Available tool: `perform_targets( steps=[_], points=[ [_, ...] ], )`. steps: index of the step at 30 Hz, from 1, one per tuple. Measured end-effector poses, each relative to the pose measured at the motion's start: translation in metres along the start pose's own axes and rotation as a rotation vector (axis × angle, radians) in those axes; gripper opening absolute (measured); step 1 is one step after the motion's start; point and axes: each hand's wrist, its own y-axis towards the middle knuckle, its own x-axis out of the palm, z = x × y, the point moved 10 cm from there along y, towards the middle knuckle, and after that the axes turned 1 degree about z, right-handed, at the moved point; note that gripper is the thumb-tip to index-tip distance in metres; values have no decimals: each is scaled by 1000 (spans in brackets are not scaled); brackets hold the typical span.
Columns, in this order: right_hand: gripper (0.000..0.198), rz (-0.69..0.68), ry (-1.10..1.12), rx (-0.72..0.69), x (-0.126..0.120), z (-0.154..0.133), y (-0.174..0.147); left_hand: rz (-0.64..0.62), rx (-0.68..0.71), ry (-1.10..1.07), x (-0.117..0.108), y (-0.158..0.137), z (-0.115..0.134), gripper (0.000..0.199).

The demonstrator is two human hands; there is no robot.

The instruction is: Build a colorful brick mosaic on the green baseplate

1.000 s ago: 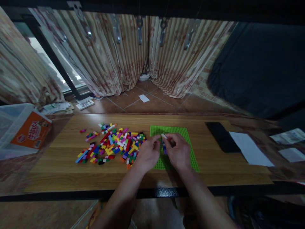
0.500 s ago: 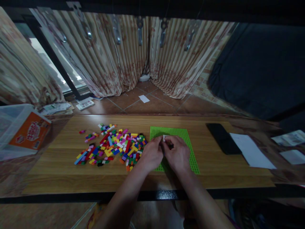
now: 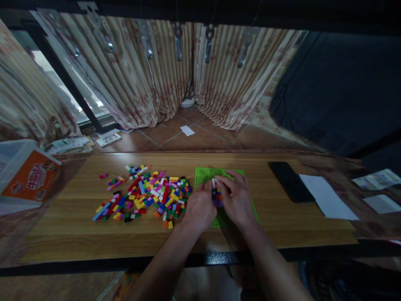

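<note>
Your right grip is narrowing on a small brick build (image 3: 214,194), with the right hand (image 3: 237,197) bringing thumb and fingers against its far end and right side. Your left hand (image 3: 201,207) is lying close along the build's left side; its fingertips are mostly hidden, so I cannot tell how tightly that grip is closing. The build is sitting between your hands over the green baseplate (image 3: 205,172), showing white, dark and purple pieces. Just left of the baseplate, a wide heap of loose bricks (image 3: 153,193) in many colours is spreading across the wooden tabletop (image 3: 72,236). On the right, well apart from your hands, a flat black slab (image 3: 291,182) is lying beside a white sheet (image 3: 327,197). Beyond the tabletop's left end, a clear plastic box (image 3: 15,148) is showing an orange label, and striped curtains (image 3: 156,83) are hanging ahead of you.
</note>
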Motion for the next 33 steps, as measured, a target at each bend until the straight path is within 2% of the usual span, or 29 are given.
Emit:
perform_targets(
  steps=[3,15,20,25,33],
  points=[
    [27,-40,-40,-22,7,-4,-3,11,6,23,1,-1,1,49],
    [30,-43,-73,-16,12,-1,-5,-15,18,75,2,-5,10,54],
    [30,-40,-1,-16,14,2,-5,-20,32,118,4,-7,13,48],
    [29,-38,49,-5,13,3,-6,-20,34,176,7,-10,15,51],
    [27,-8,174,82,6,13,-5,-14,45,112,4,-11,9,55]
  ],
)
